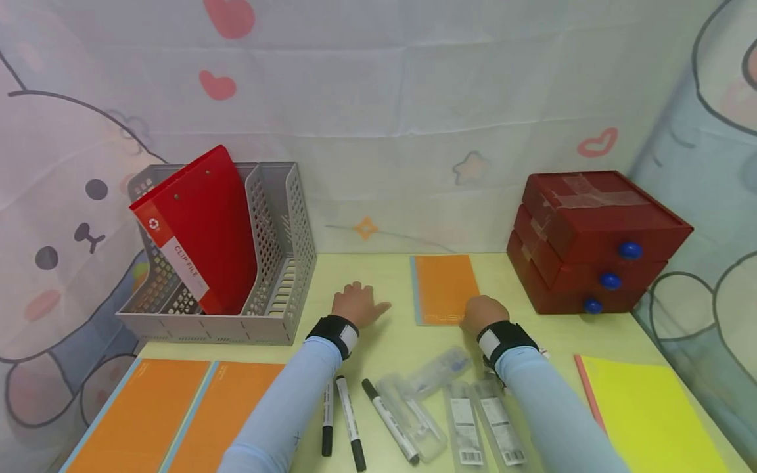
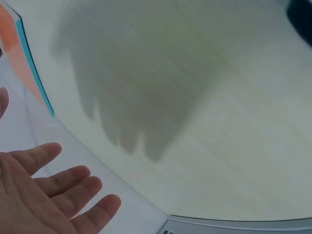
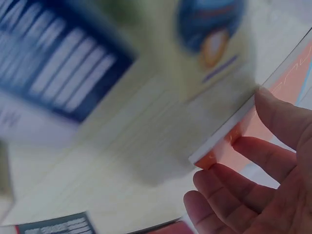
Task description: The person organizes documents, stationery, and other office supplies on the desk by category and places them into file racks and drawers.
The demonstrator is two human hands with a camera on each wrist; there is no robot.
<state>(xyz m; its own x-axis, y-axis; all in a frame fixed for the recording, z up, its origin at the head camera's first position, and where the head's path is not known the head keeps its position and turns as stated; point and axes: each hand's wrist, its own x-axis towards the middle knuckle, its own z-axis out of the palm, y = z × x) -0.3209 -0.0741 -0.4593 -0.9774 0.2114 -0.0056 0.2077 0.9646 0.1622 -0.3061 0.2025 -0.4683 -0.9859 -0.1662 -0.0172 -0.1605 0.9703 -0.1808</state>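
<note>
An orange notebook (image 1: pixel 446 289) with a pale blue spine lies flat near the back edge of the table. At its front right corner is my right hand (image 1: pixel 483 314). In the right wrist view, the right hand (image 3: pixel 263 180) has its thumb at the notebook's edge and its fingertips against the orange cover (image 3: pixel 258 129). My left hand (image 1: pixel 357 305) is above the table, left of the notebook, with fingers spread. Nothing is in the left hand (image 2: pixel 58 195) in the left wrist view, and its shadow falls on the tabletop.
A grey file rack (image 1: pixel 219 328) holds a red clip file (image 1: pixel 215 236) at left. Brown drawers (image 1: pixel 603 243) stand at right. Two orange notebooks (image 1: pixel 136 414), several markers (image 1: pixel 349 420), clear plastic cases (image 1: pixel 467 420) and a yellow folder (image 1: pixel 650 407) lie in front.
</note>
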